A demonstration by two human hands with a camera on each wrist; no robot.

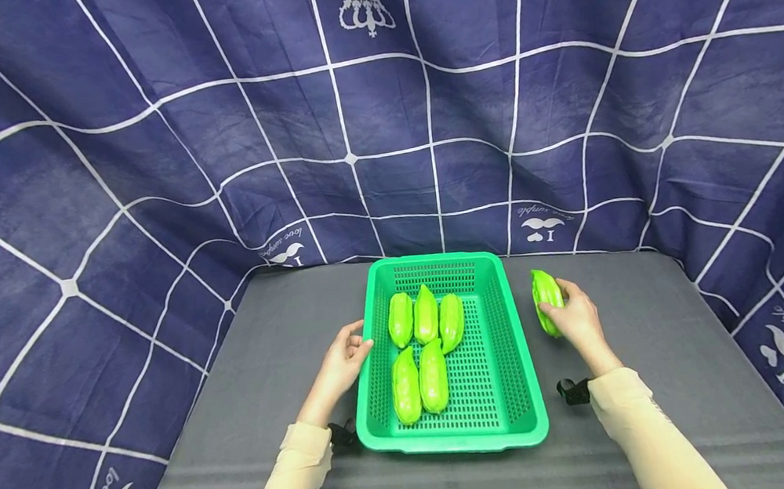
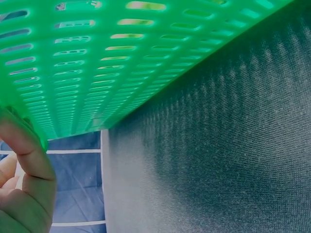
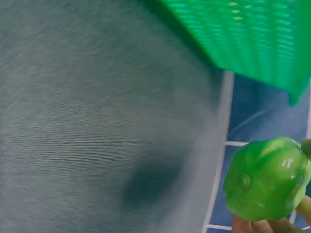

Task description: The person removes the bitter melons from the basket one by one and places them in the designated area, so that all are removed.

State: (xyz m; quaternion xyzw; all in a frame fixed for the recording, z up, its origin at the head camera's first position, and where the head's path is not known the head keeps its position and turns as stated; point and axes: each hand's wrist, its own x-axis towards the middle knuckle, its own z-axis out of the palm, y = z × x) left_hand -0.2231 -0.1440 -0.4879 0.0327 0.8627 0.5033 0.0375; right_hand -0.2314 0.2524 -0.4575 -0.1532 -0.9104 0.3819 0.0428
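Note:
A green plastic basket (image 1: 454, 445) stands on the grey table, its side slots visible in the left wrist view. Several light green, ribbed bitter melons (image 1: 425, 316) lie inside, in two rows toward the left. At the basket's left rim, my left hand (image 1: 344, 362) holds the edge between thumb and fingers; in the left wrist view a bent finger (image 2: 34, 155) meets the lip. My right hand (image 1: 576, 319), right of the basket, grips another bitter melon (image 1: 545, 300) raised off the table. Its rounded end (image 3: 265, 179) faces the right wrist camera, with fingertips beneath it.
Grey cloth (image 1: 272, 327) covers the table around the basket. A blue curtain (image 1: 463, 104) with white grid lines hangs behind and along both sides. The basket's right part shows its bare slotted floor (image 1: 481, 362). Dark straps (image 1: 575, 391) sit at the wrists.

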